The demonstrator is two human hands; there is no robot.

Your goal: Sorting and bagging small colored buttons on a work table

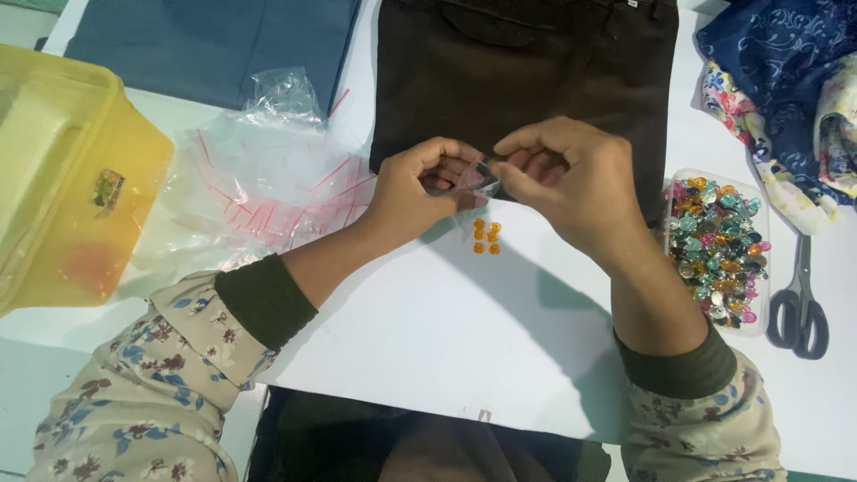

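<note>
Sleeves: floral cuffs over dark green bands frame the near edge of the white table (428,339)
Left hand (415,192): fingers curled together, pinched on the left side of a small clear bag (478,178)
Right hand (571,183): thumb and forefinger closed on the bag's right edge, at its mouth as far as I can tell
Bag position: held just above the table, between both hands, long axis running roughly left to right; both hands equally close, each touching it
Orange beads (486,236): small cluster lying loose on the table directly below the bag, apart from the fingers
Bead tray (719,247): mixed colours, right of the right wrist; scissors (799,308) beyond it
Left side: heap of clear zip bags (259,183), yellow tub (71,170)
Far: dark brown cloth (527,62), blue cloth (210,40)
Hidden: whether the bag is open or holds anything cannot be made out; right fingertips cover its edge
</note>
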